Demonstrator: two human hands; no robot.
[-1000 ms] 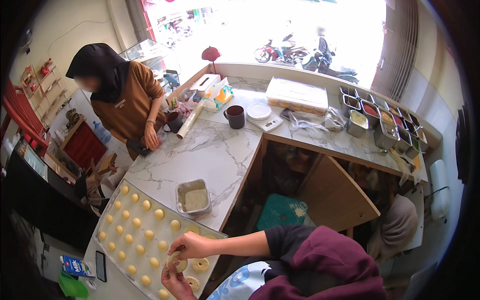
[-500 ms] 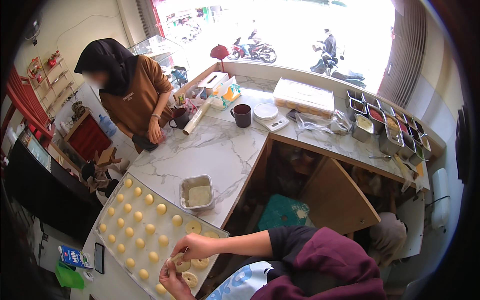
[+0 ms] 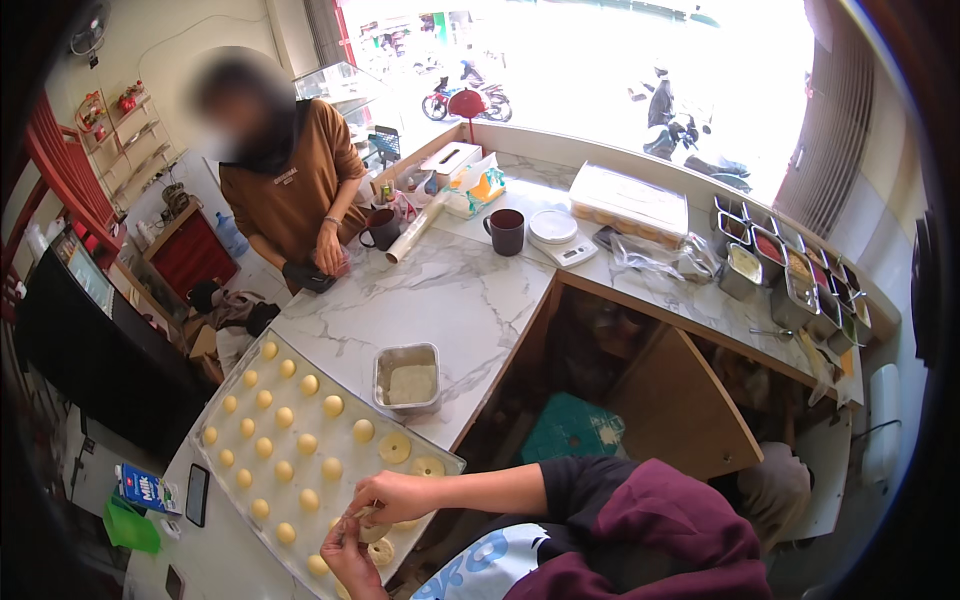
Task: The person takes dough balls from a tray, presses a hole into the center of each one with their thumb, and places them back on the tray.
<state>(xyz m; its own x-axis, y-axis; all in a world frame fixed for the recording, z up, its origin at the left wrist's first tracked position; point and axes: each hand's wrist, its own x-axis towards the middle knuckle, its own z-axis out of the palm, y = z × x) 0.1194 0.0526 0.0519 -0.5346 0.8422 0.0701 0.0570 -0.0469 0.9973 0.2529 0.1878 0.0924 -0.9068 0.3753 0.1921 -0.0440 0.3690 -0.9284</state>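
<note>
My right hand (image 3: 390, 497) and my left hand (image 3: 350, 562) meet over the near right part of a shallow tray (image 3: 338, 378). Between them they pinch a pale dough ring (image 3: 376, 532), its far side partly covered by my fingers. Just beyond my right hand lie flattened dough rings (image 3: 394, 447) with small centre holes. Another dough ring (image 3: 380, 552), its edge uneven, rests beside my left hand. Rows of round dough balls (image 3: 309, 384) sit across the rest of the tray. A square metal tin (image 3: 408, 362) with pale powder inside stands beyond the tray.
Across the marble counter (image 3: 450, 305), a person in brown (image 3: 295, 170) works with their hands low. Mugs (image 3: 505, 232), a white scale (image 3: 562, 245), a lidded box (image 3: 630, 198) and topping tins (image 3: 795, 285) line the far side. A cabinet door (image 3: 690, 400) hangs open at right. A phone (image 3: 197, 495) lies left.
The view has shifted, so the counter and tray sit slightly further right. My hands have lifted and tilted the dough ring between them. The other person's head has risen.
</note>
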